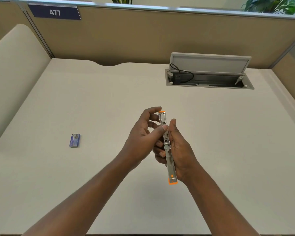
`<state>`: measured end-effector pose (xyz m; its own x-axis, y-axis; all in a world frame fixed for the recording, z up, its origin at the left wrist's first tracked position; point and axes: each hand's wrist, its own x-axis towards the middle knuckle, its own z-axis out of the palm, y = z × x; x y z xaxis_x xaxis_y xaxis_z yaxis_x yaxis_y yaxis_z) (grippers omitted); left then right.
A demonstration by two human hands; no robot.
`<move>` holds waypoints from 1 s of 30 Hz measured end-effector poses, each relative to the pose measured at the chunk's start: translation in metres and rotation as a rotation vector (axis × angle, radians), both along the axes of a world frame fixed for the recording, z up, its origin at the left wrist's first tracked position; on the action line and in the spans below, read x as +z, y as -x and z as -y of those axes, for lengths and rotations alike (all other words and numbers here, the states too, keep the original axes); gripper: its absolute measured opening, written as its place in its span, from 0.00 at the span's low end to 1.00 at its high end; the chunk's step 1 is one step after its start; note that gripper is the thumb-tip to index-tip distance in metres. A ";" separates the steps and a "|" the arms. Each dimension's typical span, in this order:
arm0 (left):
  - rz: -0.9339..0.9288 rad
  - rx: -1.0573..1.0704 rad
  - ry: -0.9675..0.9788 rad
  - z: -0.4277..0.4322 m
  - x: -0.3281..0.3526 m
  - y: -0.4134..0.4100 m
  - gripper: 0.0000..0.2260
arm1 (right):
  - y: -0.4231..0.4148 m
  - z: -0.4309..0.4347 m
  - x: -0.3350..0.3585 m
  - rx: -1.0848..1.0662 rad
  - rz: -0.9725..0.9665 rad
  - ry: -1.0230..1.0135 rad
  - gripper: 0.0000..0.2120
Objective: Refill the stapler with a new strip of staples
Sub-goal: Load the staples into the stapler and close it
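Mid-frame, the stapler is being held swung open (metal channel up) over the desk. Right hand is gripping its lower half, left hand fingers pinching the upper. Staple box, left of frame, is lying apart. Strip prob. not yet loaded.

Both the left hand and right hand grip the opened stapler above the desk; staple box well left.
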<state>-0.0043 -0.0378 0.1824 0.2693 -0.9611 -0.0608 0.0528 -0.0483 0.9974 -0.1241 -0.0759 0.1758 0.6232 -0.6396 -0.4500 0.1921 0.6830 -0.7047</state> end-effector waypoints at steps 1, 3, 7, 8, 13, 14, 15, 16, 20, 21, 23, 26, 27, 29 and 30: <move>0.048 -0.044 0.007 -0.003 -0.001 -0.003 0.25 | 0.001 0.001 0.000 -0.011 0.001 -0.006 0.29; 0.209 -0.182 0.033 -0.013 -0.004 -0.013 0.35 | 0.003 0.004 0.002 -0.034 0.025 -0.034 0.24; 0.642 -0.453 0.076 -0.034 -0.013 -0.026 0.53 | 0.006 0.009 0.004 -0.067 0.093 -0.139 0.18; 0.693 -0.458 0.072 -0.036 -0.015 -0.024 0.57 | 0.006 0.009 0.003 -0.066 0.096 -0.148 0.17; 0.489 -0.224 0.012 -0.027 -0.016 -0.013 0.53 | 0.000 0.000 0.000 0.018 0.031 -0.029 0.14; 0.437 -0.145 -0.003 -0.024 -0.015 -0.013 0.49 | -0.001 -0.003 -0.002 0.043 0.012 0.019 0.12; 0.394 -0.072 -0.012 -0.022 -0.014 -0.011 0.46 | -0.002 -0.006 -0.004 0.058 -0.003 0.060 0.13; 0.349 -0.015 -0.018 -0.020 -0.014 -0.010 0.43 | -0.002 -0.009 -0.006 0.068 -0.009 0.086 0.14; 0.150 0.095 -0.038 -0.018 -0.016 0.000 0.30 | -0.004 -0.015 -0.012 0.103 0.021 0.064 0.27; 0.119 0.105 -0.035 -0.018 -0.016 0.002 0.27 | -0.003 -0.015 -0.014 0.115 0.032 0.064 0.29; 0.052 0.111 -0.018 -0.019 -0.016 0.006 0.22 | 0.000 -0.014 -0.016 0.143 0.046 0.066 0.33; -0.005 0.131 0.000 -0.018 -0.013 0.011 0.15 | 0.002 -0.014 -0.020 0.162 0.060 0.060 0.36; -0.011 0.139 0.004 -0.017 -0.013 0.013 0.13 | 0.002 -0.015 -0.021 0.156 0.066 0.057 0.35; -0.024 0.152 0.011 -0.016 -0.012 0.015 0.12 | 0.001 -0.015 -0.022 0.143 0.089 0.056 0.35; -0.027 0.158 0.012 -0.015 -0.012 0.016 0.12 | 0.001 -0.015 -0.022 0.137 0.101 0.054 0.35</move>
<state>-0.0207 -0.0225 0.1704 0.4158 -0.9076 -0.0587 0.0861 -0.0250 0.9960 -0.1250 -0.0605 0.1539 0.7466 -0.5669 -0.3481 0.1710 0.6692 -0.7231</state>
